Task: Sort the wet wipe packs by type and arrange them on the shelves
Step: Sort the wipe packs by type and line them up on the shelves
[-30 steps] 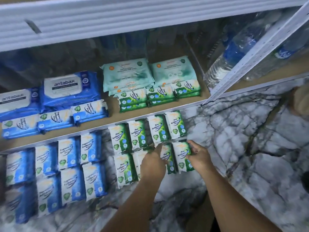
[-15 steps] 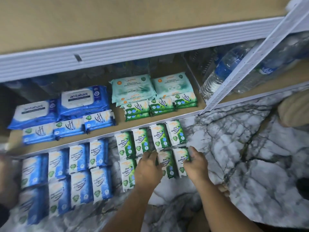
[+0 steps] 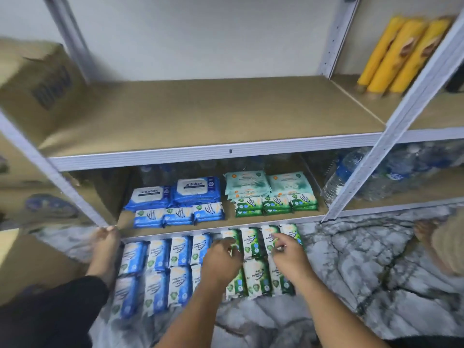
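Note:
Two rows of small green wipe packs (image 3: 256,275) lie on the marble floor, with small blue packs (image 3: 155,257) in rows to their left. My left hand (image 3: 221,262) curls its fingers on the leftmost green pack of the far row. My right hand (image 3: 288,257) pinches the edge of a green pack further right in that row. On the lowest shelf (image 3: 322,210) sit large blue Antabax packs (image 3: 198,189), small blue packs (image 3: 178,216), teal packs (image 3: 247,182) and small green packs (image 3: 276,204).
The middle shelf board (image 3: 213,116) is bare apart from a cardboard box (image 3: 37,84) at its left. Yellow rolls (image 3: 401,54) stand at the upper right. Water bottles (image 3: 344,177) fill the right bay behind a slanted upright (image 3: 391,136). My bare foot (image 3: 105,247) rests by the left post.
The view has tilted up, bringing the middle shelf into sight. Both hands have moved from the near row of green packs to the far row.

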Action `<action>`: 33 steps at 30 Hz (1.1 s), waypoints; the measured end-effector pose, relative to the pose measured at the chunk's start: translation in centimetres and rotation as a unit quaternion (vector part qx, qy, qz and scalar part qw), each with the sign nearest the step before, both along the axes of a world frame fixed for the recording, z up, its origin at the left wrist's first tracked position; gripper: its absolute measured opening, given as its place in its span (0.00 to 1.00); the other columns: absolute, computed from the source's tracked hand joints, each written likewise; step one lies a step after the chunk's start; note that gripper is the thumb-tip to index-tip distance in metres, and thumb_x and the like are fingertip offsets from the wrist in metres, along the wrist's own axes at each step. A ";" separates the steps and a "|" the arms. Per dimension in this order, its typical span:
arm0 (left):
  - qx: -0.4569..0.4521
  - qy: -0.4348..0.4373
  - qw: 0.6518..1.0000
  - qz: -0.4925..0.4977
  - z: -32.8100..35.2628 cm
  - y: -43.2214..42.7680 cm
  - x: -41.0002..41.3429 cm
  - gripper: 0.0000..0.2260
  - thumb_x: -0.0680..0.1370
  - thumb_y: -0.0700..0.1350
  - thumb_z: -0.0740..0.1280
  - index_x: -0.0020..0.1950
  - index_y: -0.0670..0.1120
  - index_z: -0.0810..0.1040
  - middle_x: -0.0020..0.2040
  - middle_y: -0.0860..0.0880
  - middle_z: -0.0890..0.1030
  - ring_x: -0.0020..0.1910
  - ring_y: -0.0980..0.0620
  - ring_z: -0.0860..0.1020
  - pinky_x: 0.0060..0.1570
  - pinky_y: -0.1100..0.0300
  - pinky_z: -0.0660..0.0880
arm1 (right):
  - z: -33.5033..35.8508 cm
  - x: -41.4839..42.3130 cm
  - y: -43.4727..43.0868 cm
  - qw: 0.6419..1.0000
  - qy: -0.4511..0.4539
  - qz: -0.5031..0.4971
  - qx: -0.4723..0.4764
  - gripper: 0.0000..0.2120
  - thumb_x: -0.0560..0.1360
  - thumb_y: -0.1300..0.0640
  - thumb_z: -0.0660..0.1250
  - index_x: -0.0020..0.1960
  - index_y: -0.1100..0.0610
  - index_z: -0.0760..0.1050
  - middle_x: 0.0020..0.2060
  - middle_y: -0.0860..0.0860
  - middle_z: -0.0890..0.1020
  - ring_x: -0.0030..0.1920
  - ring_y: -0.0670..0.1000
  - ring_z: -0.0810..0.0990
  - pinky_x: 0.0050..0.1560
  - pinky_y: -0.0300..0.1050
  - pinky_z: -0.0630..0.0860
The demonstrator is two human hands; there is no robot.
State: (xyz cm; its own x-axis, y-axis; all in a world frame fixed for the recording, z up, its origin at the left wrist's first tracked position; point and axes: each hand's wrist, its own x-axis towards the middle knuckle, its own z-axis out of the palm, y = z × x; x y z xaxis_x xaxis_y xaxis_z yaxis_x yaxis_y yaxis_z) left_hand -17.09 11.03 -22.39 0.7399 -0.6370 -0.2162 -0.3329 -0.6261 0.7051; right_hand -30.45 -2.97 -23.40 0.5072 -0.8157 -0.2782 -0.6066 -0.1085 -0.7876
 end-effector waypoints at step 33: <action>-0.066 0.092 0.973 0.202 -7.2 -5.6 29.6 0.22 0.80 0.54 0.65 0.73 0.51 0.70 0.64 0.51 0.78 0.56 0.49 0.77 0.49 0.62 0.67 | -5.5 30.6 -6.6 0.993 -0.028 0.043 0.104 0.28 0.72 0.52 0.71 0.72 0.44 0.72 0.57 0.47 0.83 0.55 0.50 0.82 0.58 0.47 0.78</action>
